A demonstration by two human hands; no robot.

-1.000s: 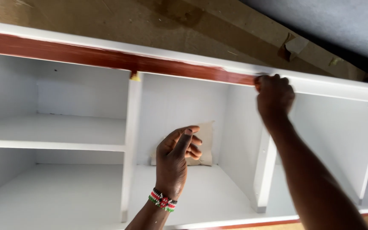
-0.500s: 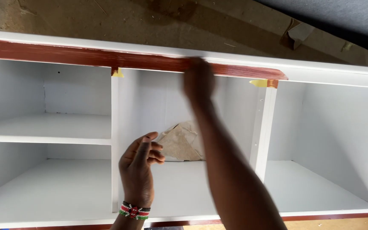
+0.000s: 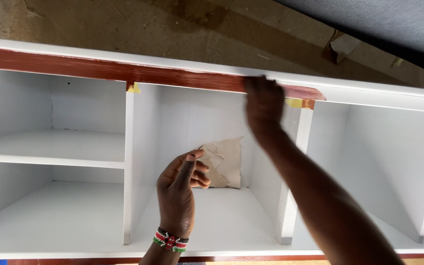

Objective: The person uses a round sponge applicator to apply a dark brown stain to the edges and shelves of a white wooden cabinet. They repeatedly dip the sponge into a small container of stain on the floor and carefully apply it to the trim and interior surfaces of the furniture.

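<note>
Right hand (image 3: 263,103) on glossy red-brown painted edge (image 3: 99,70)

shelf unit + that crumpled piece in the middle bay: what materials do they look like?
Shelf unit: likely painted wood or board; flat matte white panels, with a streaky red-brown coat on the top front edge where the right hand rests. Crumpled piece by the left hand: tan, creased, probably paper or sandpaper.

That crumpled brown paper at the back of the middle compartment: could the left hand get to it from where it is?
Probably yes. The left hand is raised, open and empty, at the mouth of the middle compartment, and the brown paper lies just behind it on the white shelf. Nothing stands between them; the right hand is up at the red-brown strip.
</note>
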